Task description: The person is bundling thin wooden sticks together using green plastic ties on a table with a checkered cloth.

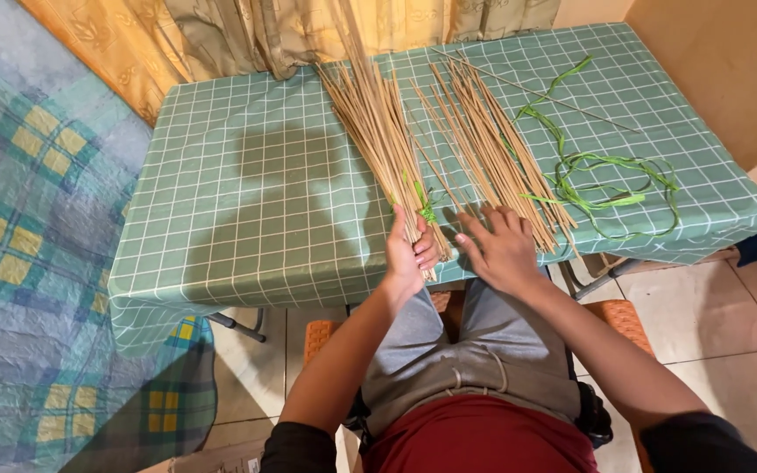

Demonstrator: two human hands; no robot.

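My left hand [409, 252] grips the near end of a tied bundle of thin tan sticks [377, 123], which lies on the table and fans toward the curtain. A green strip [427, 208] is knotted round that bundle just above my fingers. My right hand [499, 248] rests flat, fingers spread, on the near ends of a looser pile of sticks [484, 140] to the right. Loose green ribbon [602, 180] curls on the table right of that pile.
The table [247, 201] wears a green checked cloth. A yellow curtain [247, 31] hangs behind it. A plaid blanket [19, 228] lies at the left. A tan wall [729, 61] stands at the right, over a tiled floor [711, 324]. I sit on an orange stool [622, 320].
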